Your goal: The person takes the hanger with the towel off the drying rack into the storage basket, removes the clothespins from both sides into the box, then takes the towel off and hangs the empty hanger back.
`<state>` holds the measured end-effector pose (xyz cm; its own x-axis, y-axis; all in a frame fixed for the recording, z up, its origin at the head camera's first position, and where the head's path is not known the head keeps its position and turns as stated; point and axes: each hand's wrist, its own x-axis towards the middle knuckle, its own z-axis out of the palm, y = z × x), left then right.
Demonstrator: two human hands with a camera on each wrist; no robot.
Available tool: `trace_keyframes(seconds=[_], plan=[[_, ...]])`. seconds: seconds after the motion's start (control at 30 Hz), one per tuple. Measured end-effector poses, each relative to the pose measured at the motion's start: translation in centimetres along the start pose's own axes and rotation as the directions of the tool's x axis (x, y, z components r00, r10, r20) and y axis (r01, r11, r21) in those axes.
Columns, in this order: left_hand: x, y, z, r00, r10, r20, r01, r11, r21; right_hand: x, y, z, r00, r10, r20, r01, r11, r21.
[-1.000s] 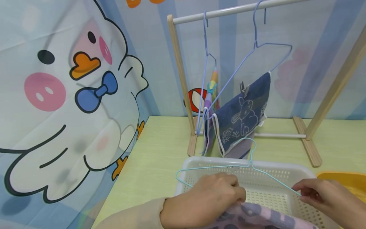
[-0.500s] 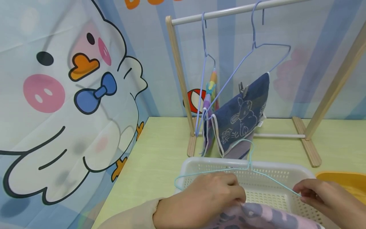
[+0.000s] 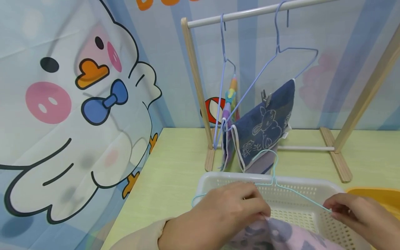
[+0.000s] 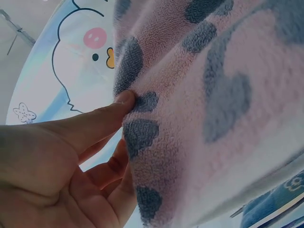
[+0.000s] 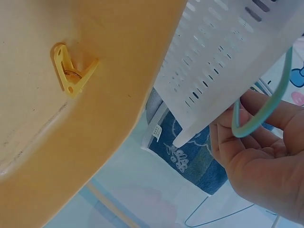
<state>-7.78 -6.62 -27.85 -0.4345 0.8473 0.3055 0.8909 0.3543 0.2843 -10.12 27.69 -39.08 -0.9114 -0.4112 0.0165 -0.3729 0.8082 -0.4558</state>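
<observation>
My left hand (image 3: 225, 208) pinches the edge of a pink towel (image 4: 175, 71) with grey-blue patches, thumb on one face and fingers behind, as the left wrist view shows. In the head view that towel droops below the hand at the bottom edge. With thumb and fingers my right hand (image 3: 359, 211) holds one arm of a mint-green wire hanger (image 3: 293, 190), whose hook points away from me over the far rim of a white basket (image 3: 312, 180). Part of the hanger's left side is hidden behind my left hand.
Behind the basket stands a wooden rack (image 3: 197, 80) with a white rail (image 3: 247, 13). Two lilac hangers on it bear a dark blue rabbit towel (image 3: 265, 125) and a colourful cloth (image 3: 229, 100). At right is a yellow basin (image 3: 378, 196) holding a yellow clothespin (image 5: 71, 71).
My left hand has risen slightly, lifting the towel's edge with it and covering more of the hanger. My right hand has shifted a little to the right, still holding the hanger.
</observation>
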Motion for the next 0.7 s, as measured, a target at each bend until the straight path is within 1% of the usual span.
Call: trace_keyframes(seconds=[0.03, 0.1, 0.23, 0.27, 0.43, 0.5, 0.67, 0.7], plan=[[0.0, 0.1, -0.1, 1.000, -0.003, -0.004, 0.003, 1.000, -0.016, 0.0, -0.1, -0.1, 1.000, 0.018, 0.012, -0.018, 1.000, 0.005], [-0.1, 0.2, -0.4, 1.000, 0.000, -0.010, -0.001, 1.000, -0.021, 0.1, 0.0, -0.1, 0.999, 0.039, 0.022, -0.039, 0.999, 0.009], [-0.3, 0.4, -0.8, 1.000, 0.002, -0.010, -0.002, 1.000, -0.020, 0.1, 0.2, 0.1, 0.999, 0.043, 0.026, -0.043, 0.999, 0.017], [-0.4, 0.4, -0.9, 1.000, 0.007, -0.023, -0.007, 1.000, -0.006, 0.1, 0.4, 0.1, 0.999, 0.044, 0.024, -0.044, 0.999, 0.019], [-0.3, 0.8, -1.2, 0.995, 0.005, -0.100, -0.005, 1.000, -0.005, 0.0, 1.1, 0.6, 0.999, 0.036, -0.005, -0.036, 0.999, 0.019], [-0.3, 1.0, -1.3, 0.992, 0.001, -0.124, -0.003, 1.000, -0.022, 0.0, 1.3, 0.6, 1.000, 0.028, -0.014, -0.027, 0.999, 0.018], [-0.5, 1.4, -2.0, 0.983, 0.004, -0.184, -0.010, 0.999, -0.032, -0.1, 1.0, 0.4, 0.999, 0.033, -0.028, -0.033, 0.999, 0.003], [-0.6, 1.4, -2.1, 0.979, 0.013, -0.201, -0.015, 1.000, -0.010, -0.1, 0.9, 0.3, 0.999, 0.038, -0.032, -0.038, 0.999, -0.001]])
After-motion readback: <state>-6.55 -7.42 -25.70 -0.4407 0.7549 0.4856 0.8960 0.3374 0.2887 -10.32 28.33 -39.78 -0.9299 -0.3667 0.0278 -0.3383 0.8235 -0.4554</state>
